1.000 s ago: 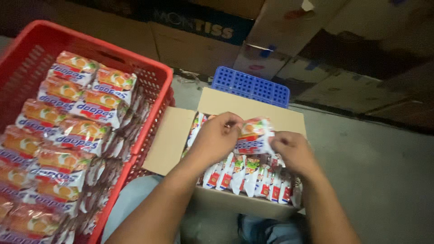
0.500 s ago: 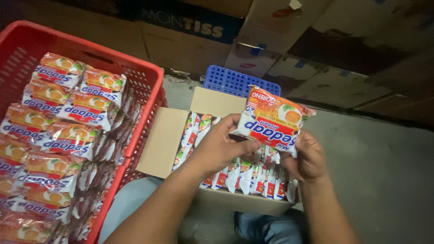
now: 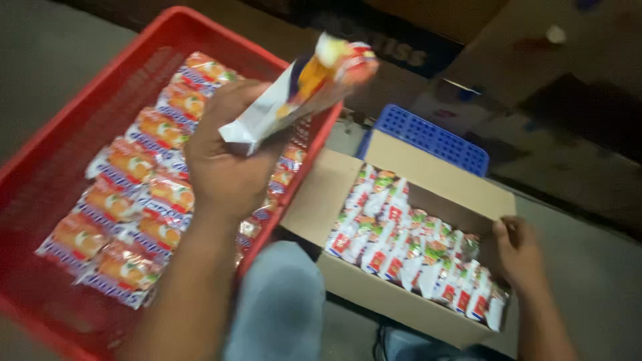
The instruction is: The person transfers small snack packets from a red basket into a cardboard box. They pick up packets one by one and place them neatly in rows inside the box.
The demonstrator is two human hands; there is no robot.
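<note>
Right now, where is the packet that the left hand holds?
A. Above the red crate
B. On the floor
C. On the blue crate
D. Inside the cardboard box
A. The left hand holds the packet up in the air over the red crate, while the right hand rests at the edge of the cardboard box.

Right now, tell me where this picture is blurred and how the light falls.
Head view: motion blur smears the packet in the left hand; the red crate and cardboard box are soft too; the right hand is clearer; light is dim, the background dark.
</note>
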